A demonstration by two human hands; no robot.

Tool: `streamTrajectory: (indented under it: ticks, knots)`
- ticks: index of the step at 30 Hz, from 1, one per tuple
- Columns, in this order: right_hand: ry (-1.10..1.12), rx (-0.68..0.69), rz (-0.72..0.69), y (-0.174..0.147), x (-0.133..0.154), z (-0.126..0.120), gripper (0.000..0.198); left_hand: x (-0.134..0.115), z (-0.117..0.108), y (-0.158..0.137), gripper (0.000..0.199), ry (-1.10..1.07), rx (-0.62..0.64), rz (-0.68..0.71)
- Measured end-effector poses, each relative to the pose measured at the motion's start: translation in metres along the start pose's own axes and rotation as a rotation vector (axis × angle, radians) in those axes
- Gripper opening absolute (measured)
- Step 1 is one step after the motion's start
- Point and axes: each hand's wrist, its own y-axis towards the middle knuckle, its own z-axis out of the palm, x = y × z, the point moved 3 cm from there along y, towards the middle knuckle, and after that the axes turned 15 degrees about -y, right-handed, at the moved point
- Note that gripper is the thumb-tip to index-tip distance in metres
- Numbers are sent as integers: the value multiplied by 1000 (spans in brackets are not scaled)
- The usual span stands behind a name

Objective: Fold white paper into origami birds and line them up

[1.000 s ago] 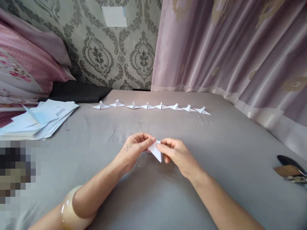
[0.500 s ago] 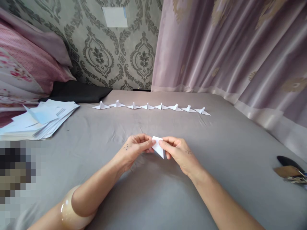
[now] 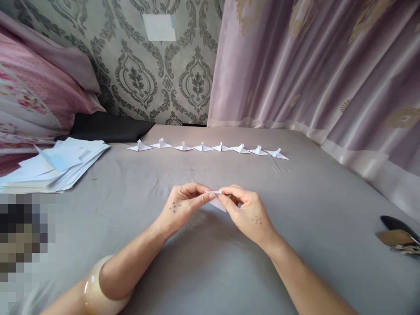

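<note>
On the cloth [image 3: 197,280], eight folded shapes [image 3: 221,148] run near the far edge. Well in from it, the left hand [image 3: 182,203] and right hand [image 3: 248,213] both pinch the paper [image 3: 218,203]. A fold seems in hand; the next move likely calls for firm creasing.

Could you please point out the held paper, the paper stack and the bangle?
Held paper [image 3: 218,204]: head view, on its lower part.
Paper stack [image 3: 61,161]: head view, on its upper sheets.
Bangle [image 3: 97,292]: head view, on its outer face.
</note>
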Motion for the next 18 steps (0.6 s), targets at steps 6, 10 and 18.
streamTrajectory:
  ticks: [6, 10, 18]
  knots:
    - [-312, -6, -175, -2, -2, -1, 24, 6, -1, 1, 24, 240, 148, -92]
    - [-326, -141, -171, -1, 2, -7, 16, 12, 0, 2, 24, 142, 107, -129]
    - [99, -80, 75, 1, -3, 8, 28, 7, 3, 3, 15, -239, -62, -108]
